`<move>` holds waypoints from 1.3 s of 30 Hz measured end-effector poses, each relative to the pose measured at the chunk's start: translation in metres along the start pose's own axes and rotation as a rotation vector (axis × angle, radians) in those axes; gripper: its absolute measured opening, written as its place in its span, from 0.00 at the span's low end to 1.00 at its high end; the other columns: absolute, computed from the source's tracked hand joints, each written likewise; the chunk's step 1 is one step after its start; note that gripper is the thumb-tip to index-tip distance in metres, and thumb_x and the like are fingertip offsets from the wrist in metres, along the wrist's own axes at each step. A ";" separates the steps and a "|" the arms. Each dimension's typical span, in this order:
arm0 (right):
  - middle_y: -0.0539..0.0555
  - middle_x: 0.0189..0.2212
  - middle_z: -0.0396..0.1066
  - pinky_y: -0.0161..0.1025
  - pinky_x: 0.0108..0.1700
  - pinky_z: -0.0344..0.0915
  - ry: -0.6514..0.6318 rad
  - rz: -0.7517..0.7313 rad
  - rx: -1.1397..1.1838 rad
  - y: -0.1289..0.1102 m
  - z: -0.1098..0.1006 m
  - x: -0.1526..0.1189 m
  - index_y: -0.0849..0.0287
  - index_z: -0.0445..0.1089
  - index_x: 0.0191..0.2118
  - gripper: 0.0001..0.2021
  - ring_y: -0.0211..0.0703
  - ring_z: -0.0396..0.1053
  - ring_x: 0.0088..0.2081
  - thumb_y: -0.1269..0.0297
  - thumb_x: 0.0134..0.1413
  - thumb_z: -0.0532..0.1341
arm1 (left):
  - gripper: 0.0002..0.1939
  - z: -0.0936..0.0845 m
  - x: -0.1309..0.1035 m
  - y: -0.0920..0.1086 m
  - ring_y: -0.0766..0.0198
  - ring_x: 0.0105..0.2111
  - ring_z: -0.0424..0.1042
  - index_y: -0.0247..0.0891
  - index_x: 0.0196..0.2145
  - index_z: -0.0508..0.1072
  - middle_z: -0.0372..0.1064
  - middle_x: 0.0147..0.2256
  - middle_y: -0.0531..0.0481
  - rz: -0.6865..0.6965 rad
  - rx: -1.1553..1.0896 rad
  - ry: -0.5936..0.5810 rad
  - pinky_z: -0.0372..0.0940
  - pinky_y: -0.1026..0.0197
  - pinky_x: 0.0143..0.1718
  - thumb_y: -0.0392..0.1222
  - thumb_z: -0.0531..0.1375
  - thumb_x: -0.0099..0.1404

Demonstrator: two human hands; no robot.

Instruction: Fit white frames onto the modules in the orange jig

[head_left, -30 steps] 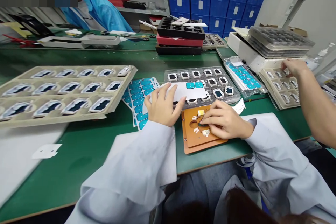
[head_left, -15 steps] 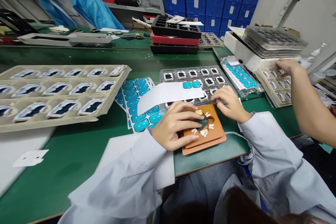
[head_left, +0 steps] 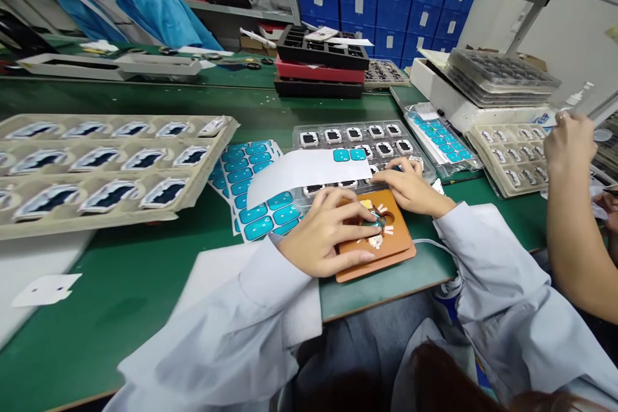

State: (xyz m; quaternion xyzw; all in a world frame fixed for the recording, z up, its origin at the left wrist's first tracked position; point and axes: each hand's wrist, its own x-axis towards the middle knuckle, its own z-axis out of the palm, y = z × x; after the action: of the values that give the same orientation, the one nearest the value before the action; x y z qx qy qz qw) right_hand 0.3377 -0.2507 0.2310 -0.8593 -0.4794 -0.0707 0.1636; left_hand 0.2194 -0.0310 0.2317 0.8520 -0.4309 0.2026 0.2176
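Observation:
An orange jig plate (head_left: 393, 251) lies at the table's near edge. My left hand (head_left: 323, 235) rests on it, thumb and forefinger pinching a small dark part (head_left: 375, 226) seated in the jig's cutout. My right hand (head_left: 412, 188) lies palm down just beyond the jig. Its fingertips touch the near row of a clear tray (head_left: 367, 134) of small square parts, and nothing shows in its fingers. A white backing sheet (head_left: 299, 174) with two teal stickers (head_left: 350, 155) lies across the tray's left part.
Teal sticker sheets (head_left: 248, 170) and a long beige tray (head_left: 111, 164) of dark parts lie to the left. To the right are a beige tray (head_left: 512, 154) and a co-worker's raised arm (head_left: 567, 219). Stacked black and red trays (head_left: 318, 61) stand behind.
My left hand moved from the white backing sheet onto the jig and took the dark part. My right hand left the jig for the clear tray. The co-worker's hand lifted off the beige tray.

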 end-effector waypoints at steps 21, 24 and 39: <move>0.53 0.35 0.77 0.38 0.38 0.69 0.479 -0.249 0.628 -0.010 -0.014 -0.013 0.55 0.79 0.41 0.07 0.39 0.73 0.37 0.63 0.61 0.63 | 0.19 -0.001 0.000 0.003 0.54 0.42 0.62 0.37 0.46 0.76 0.77 0.36 0.46 0.031 0.123 0.109 0.53 0.47 0.48 0.52 0.52 0.71; 0.53 0.34 0.76 0.35 0.35 0.70 0.443 -0.291 0.644 -0.013 -0.020 -0.018 0.55 0.79 0.42 0.07 0.37 0.73 0.35 0.67 0.59 0.64 | 0.18 -0.001 -0.001 0.002 0.54 0.42 0.64 0.39 0.39 0.78 0.78 0.36 0.47 0.027 0.086 0.129 0.53 0.47 0.48 0.52 0.53 0.70; 0.51 0.22 0.74 0.29 0.22 0.62 0.057 -0.237 0.656 -0.010 -0.026 -0.032 0.62 0.77 0.30 0.12 0.32 0.68 0.21 0.57 0.54 0.69 | 0.17 0.005 -0.005 -0.001 0.50 0.48 0.65 0.41 0.43 0.77 0.77 0.44 0.45 0.045 0.067 0.121 0.56 0.45 0.49 0.53 0.56 0.67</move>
State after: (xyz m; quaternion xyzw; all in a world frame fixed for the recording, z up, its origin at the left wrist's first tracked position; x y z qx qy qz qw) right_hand 0.3131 -0.2809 0.2487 -0.6970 -0.5684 0.0444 0.4349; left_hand 0.2185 -0.0302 0.2249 0.8350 -0.4291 0.2730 0.2099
